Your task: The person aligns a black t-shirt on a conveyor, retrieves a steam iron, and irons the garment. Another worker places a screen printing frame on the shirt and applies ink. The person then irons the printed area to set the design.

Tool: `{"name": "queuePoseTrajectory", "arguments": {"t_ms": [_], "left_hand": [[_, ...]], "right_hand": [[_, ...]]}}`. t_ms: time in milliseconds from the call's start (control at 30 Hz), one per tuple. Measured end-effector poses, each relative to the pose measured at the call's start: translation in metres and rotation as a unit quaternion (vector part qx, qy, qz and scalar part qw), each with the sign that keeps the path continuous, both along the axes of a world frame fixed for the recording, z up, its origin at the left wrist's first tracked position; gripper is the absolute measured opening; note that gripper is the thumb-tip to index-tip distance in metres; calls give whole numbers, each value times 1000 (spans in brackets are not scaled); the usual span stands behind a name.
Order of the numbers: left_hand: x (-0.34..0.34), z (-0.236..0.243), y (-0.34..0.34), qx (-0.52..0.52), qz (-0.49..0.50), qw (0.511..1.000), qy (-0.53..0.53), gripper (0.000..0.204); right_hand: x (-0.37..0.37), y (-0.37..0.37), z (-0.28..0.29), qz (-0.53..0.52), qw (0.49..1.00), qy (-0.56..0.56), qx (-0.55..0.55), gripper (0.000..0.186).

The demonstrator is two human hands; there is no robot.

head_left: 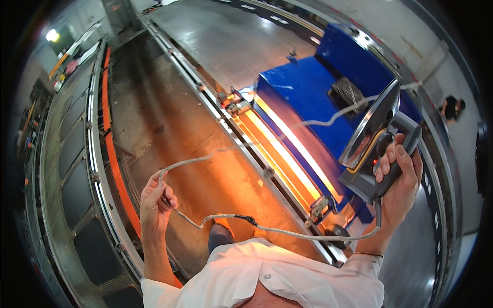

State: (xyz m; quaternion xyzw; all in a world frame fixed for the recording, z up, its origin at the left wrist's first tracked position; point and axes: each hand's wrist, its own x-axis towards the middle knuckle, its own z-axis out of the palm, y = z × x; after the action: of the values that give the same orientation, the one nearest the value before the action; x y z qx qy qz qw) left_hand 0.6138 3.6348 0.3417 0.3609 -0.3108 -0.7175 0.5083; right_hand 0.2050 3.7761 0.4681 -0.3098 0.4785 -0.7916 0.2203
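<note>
My right hand [399, 167] is wrapped round the handle of a dark grey clothes iron [379, 143], held up at the right with its shiny soleplate turned to the left. From the heel of the iron a pale power cord [308, 237] loops down and across in front of my shirt. A dark taped-looking joint sits partway along it. At the left, my left hand [158, 197] pinches the cord between thumb and fingers. Beyond that hand the cord runs on to the right, over the glowing heater and past the blue machine.
A blue machine [298, 84] with glowing heater tubes [295, 154] stands on rails over a long grey table [221, 41]. On the left runs another long table with dark panels [72, 195] and an orange strip [110, 138]. A person [452, 108] is at the far right.
</note>
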Motion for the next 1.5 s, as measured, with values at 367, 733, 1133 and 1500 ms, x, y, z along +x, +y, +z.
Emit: {"name": "queuePoseTrajectory", "arguments": {"t_ms": [367,733,1133,1500], "left_hand": [[77,24,-189,-84,-81,972,206,29],[91,9,-424,-79,-179,901,389,67],[128,29,-706,-9,-283,954,102,13],[104,-40,-985,-69,-312,948,6,11]], "right_hand": [[72,-205,39,52,998,34,12,29],[101,-447,61,101,994,47,-16,27],[140,-800,78,223,973,40,-35,26],[245,-1030,103,176,978,113,-2,35]]}}
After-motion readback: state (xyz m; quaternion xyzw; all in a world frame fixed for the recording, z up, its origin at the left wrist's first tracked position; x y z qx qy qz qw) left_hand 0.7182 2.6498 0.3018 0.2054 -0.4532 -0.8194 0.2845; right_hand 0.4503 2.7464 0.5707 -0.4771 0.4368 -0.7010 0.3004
